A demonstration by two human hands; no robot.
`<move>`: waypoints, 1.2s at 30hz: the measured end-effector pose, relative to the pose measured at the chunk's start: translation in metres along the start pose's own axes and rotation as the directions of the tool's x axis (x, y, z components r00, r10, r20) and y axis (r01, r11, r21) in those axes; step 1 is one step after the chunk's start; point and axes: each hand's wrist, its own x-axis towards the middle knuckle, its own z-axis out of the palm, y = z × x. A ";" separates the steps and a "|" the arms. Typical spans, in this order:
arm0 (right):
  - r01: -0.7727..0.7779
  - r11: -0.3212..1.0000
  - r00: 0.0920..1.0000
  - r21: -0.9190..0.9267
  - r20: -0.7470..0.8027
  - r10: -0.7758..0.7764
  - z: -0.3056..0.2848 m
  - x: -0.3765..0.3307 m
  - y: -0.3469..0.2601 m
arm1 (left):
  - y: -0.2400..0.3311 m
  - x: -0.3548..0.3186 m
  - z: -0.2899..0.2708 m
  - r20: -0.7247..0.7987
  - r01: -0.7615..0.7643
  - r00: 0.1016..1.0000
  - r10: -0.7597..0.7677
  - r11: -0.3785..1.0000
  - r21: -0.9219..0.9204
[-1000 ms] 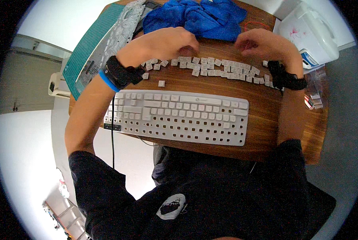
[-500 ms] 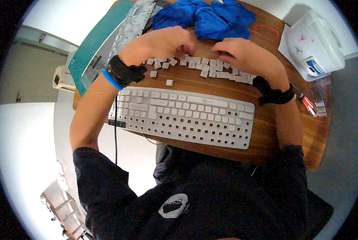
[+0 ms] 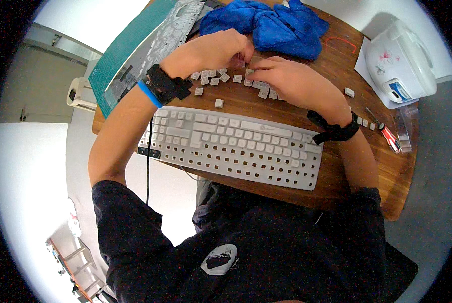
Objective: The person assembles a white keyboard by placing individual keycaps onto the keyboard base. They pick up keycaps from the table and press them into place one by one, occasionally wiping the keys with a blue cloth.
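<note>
A white keyboard (image 3: 231,171) lies in front of me, with part of its keys fitted and many square holes bare. Beyond it, loose white keycaps (image 3: 224,78) are strewn on the wooden table. My left hand (image 3: 231,48) is above the far side of these keycaps, fingers curled inward; what its fingertips hold, if anything, is hidden. My right hand (image 3: 289,78) reaches in from the right, thumb and fingers closed around a small keycap (image 3: 249,72). Both fingertips are close together. More keycaps (image 3: 263,90) lie under and beside the right hand.
A crumpled blue cloth (image 3: 286,30) lies at the back. A green cutting mat (image 3: 130,43) and a metallic plate (image 3: 170,38) are at the far left. On the right are a red-handled screwdriver (image 3: 389,139) and a white container (image 3: 400,65). A black cable (image 3: 148,171) crosses the keyboard's left end.
My right hand has moved left over the keycaps, toward my left hand, and its fingers have closed. Keycaps to the right that were hidden now show beside my wrist. My left hand has shifted slightly right.
</note>
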 end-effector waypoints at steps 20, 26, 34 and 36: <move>-0.070 0.981 0.955 0.182 -0.273 0.118 -0.006 0.009 0.003 | 0.016 -0.010 -0.019 -0.031 0.142 0.988 -0.154 0.961 -0.239; -0.055 0.965 0.913 0.257 -0.379 0.152 -0.018 0.010 0.008 | 0.021 -0.016 -0.030 0.004 0.193 0.977 -0.214 0.874 -0.447; -0.070 0.884 0.904 0.462 -0.345 0.253 -0.017 0.014 -0.002 | 0.027 -0.015 -0.025 0.024 0.135 0.988 -0.155 0.769 -0.625; -0.070 0.885 0.913 0.460 -0.328 0.243 -0.017 0.013 0.000 | 0.033 -0.014 -0.022 0.051 0.185 0.978 -0.205 0.716 -0.674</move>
